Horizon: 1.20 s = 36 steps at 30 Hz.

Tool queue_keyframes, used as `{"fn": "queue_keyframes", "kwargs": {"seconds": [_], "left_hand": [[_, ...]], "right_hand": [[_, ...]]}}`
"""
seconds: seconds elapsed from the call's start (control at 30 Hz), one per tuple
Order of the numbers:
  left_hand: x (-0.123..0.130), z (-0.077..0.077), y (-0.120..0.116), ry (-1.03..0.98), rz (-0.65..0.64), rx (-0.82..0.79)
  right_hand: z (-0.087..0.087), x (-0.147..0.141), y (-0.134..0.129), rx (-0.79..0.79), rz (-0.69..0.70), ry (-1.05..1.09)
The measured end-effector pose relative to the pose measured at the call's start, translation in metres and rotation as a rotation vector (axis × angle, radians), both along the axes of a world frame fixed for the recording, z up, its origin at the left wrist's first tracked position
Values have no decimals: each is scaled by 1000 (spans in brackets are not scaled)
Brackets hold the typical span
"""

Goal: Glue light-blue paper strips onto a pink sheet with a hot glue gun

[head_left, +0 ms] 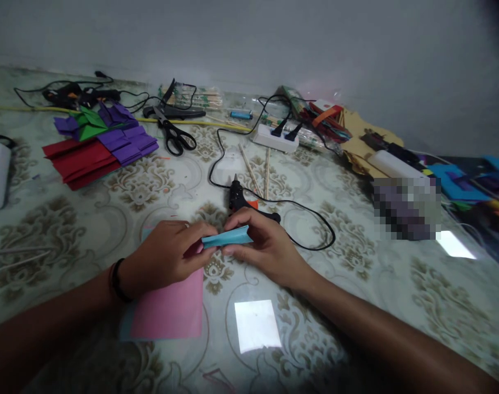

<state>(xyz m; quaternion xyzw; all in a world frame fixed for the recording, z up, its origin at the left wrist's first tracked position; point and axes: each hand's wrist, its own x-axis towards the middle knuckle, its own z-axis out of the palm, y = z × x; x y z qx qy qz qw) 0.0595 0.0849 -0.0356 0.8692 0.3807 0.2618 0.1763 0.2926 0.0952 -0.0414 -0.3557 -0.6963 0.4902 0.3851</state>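
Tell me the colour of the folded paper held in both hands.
The folded paper looks light blue; the head view shows it.

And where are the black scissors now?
In the head view, the scissors lie left of the middle, toward the back, just right of the purple folded paper.

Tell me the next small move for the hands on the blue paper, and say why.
Probably run a pinch along the blue paper to press its layers together: the left hand and right hand both hold it, and its end by the right palm looks flared rather than flat.
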Motion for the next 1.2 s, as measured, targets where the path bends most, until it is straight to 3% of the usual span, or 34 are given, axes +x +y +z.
{"fn": "queue_keyframes", "kwargs": {"seconds": [0.17, 0.43, 0.93, 1.1, 1.2], "left_hand": [[0, 2, -1, -4, 68, -28], [-1, 3, -1, 18, 73, -41], [-4, 4, 1, -71, 169, -64], [-2, 6, 2, -93, 111, -108], [-1, 7, 3, -64, 53, -49]], "right_hand": [[-2, 3, 2, 173, -3, -73], [-4, 4, 0, 412, -40, -80], [-6, 7, 2, 453, -134, -68], [-6, 8, 1, 504, -120, -69], [-6, 6, -1, 538, -67, -91]]}}
